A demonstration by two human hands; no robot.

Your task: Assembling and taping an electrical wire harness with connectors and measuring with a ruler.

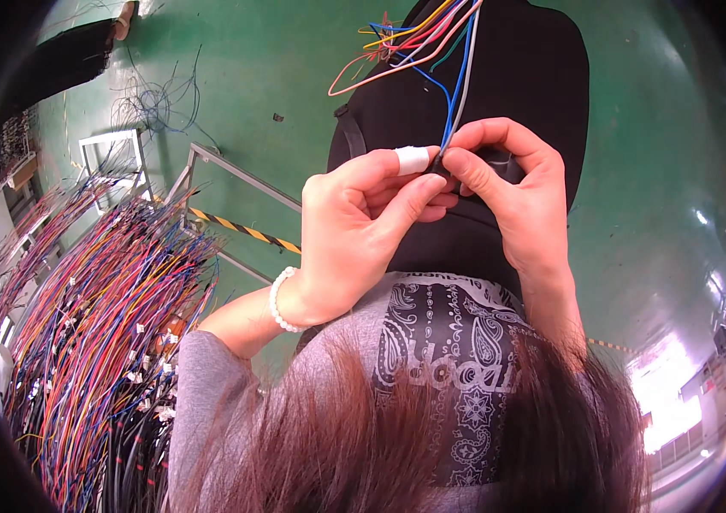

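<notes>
Over my lap, both hands meet at one end of a bundle of coloured wires (451, 120). My left hand (350, 222) is closed, its thumb and forefinger pinching a small black piece (437, 164) where the wires come together. White tape wraps that forefinger. From the other side, my right hand (525, 192) pinches the blue and grey wires just at the black piece with thumb and forefinger. The fingertips partly hide the piece, so its kind cannot be made out. Beyond my hands the wires fan out, with red, yellow, pink, white and green strands looping to the left.
A large heap of coloured wires (115, 333) lies on the left beside a grey metal frame (243, 178). Black and yellow striped tape (243, 229) crosses near it. Loose wires (162, 98) lie on the green floor (252, 60). Another person's dark-clothed limb (59, 64) shows at far left.
</notes>
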